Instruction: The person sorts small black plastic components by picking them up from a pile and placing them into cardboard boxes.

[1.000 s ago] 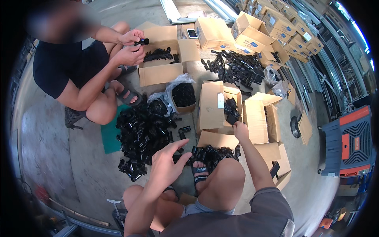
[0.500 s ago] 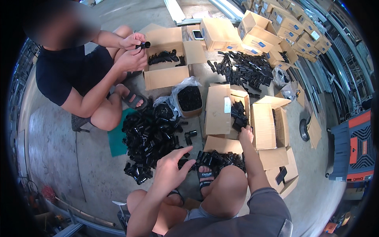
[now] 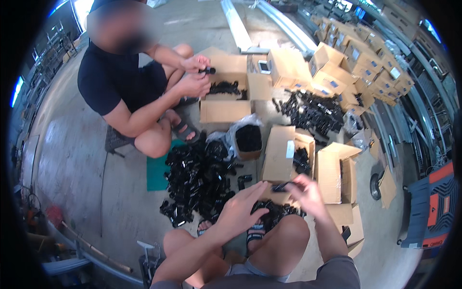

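Observation:
My right hand [image 3: 308,195] pinches a black tubular fitting [image 3: 280,187] in front of an open carton [image 3: 278,154] that has more black pieces inside. Beside it, my left hand [image 3: 243,207] has its fingers stretched out and thumb apart, close to the fitting's left end; whether it touches is hard to tell. Below both hands lies a small heap of black fittings [image 3: 274,212] by my feet. A larger pile of shiny black fittings [image 3: 197,178] spreads to the left, partly on a green sheet [image 3: 156,166]. One elbow-shaped fitting [image 3: 244,180] lies alone between.
Across from me a seated person [image 3: 115,82] holds a black piece over an open carton [image 3: 224,111]. A plastic-lined box [image 3: 248,153] of black parts stands mid-floor. Another black pile [image 3: 313,113] lies farther back. Open cartons [image 3: 332,168] and a grey-orange case [image 3: 430,207] are at right.
My right hand has come out of the open carton with a black fitting and moved left toward my left hand. My left hand has shifted right. The whole view has tilted slightly.

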